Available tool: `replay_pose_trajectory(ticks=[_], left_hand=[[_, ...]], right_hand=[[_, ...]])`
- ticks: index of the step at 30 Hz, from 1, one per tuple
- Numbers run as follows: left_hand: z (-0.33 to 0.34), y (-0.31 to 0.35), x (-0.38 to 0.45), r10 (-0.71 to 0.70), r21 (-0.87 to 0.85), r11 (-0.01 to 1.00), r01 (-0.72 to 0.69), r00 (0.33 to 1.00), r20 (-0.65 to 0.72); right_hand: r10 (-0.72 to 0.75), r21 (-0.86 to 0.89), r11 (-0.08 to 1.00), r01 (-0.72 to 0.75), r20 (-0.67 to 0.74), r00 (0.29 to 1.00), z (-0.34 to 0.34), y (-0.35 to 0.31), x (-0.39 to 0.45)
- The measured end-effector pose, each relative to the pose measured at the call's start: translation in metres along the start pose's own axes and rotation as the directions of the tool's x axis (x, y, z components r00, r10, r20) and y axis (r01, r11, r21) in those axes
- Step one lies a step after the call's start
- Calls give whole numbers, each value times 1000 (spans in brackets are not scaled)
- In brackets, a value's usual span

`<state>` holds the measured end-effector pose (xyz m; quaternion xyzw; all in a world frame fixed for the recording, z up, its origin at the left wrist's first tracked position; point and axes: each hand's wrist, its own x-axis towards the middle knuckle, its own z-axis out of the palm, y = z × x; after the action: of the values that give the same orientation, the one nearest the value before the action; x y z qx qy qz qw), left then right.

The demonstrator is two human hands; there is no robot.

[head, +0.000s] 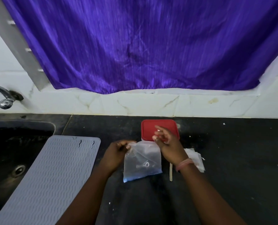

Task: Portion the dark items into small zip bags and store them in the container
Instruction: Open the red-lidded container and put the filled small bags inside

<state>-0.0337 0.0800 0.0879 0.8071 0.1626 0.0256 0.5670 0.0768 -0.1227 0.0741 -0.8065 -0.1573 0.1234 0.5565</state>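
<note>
A clear zip bag [142, 161] with a blue bottom edge lies on the black counter, dark contents faintly visible inside. My left hand [118, 149] pinches the bag's top left corner. My right hand [165, 140] hovers over the bag's top right corner, thumb and fingers spread and holding nothing that I can see. Just behind the hands stands a container with a red lid [151, 129], lid on. A stack of small clear zip bags [195, 158] lies to the right of my right wrist.
A thin wooden stick [171, 172] lies on the counter beside the bag. A grey ribbed mat [52, 176] lies at left, partly over the sink [13, 153]. A tap [4, 96] juts from the tiled wall. A purple curtain [143, 46] hangs behind.
</note>
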Motion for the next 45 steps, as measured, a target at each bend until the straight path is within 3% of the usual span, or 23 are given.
replay_pose_trajectory(ticks=[2,4,10,12,14,16,18,20,22,23,24,26,29,32,35,41,45], left_hand=[[-1,0,1,-19,-20,1000,20,998,64],[-3,-2,3,-58,-46,997,60,998,37],[-4,-13,8,-160,-48,987,153,950,-267],[-5,-17,9,-165,-46,986,159,948,-273],[-5,-19,9,-151,-74,988,138,962,-229],[-2,-16,11,-124,-23,992,122,971,-205],[3,-11,12,-116,33,992,126,968,-221],[4,-7,8,-194,-23,981,193,969,-152],[7,-12,0,-292,-277,908,314,949,116],[8,-17,-6,-278,-333,880,337,937,214],[9,-26,-10,-247,-315,895,315,939,238],[12,-40,-14,-199,-206,953,223,971,132],[8,-38,-8,-91,49,995,92,996,-23],[2,-18,1,40,184,981,-56,995,88],[4,-8,8,73,300,944,-135,975,210],[5,-10,8,54,327,938,-118,979,196],[5,-10,12,19,388,918,-79,988,154]], right_hand=[[17,35,999,-19,59,998,7,-2,-1],[27,25,999,-30,90,996,9,1,-6],[2,110,994,-27,226,974,9,16,-20],[5,109,994,-25,174,985,12,19,-18],[17,91,996,-20,31,999,10,20,-13],[62,111,993,-51,-105,992,8,21,-8],[58,84,995,-45,-151,987,7,19,-5],[37,79,997,-26,-146,989,8,17,-5],[64,141,989,-39,-184,981,7,16,-4],[92,172,984,-53,-226,970,5,16,-3],[113,193,979,-61,-273,955,3,19,-1],[147,202,976,-85,-317,937,-1,25,-1],[123,104,989,-102,-219,968,-6,24,-9],[22,-73,997,-26,-49,999,-5,9,-11],[-6,7,1000,6,76,997,4,-12,-8],[51,92,994,-58,79,996,6,-14,-2],[130,293,951,-97,-94,987,7,-10,0]])
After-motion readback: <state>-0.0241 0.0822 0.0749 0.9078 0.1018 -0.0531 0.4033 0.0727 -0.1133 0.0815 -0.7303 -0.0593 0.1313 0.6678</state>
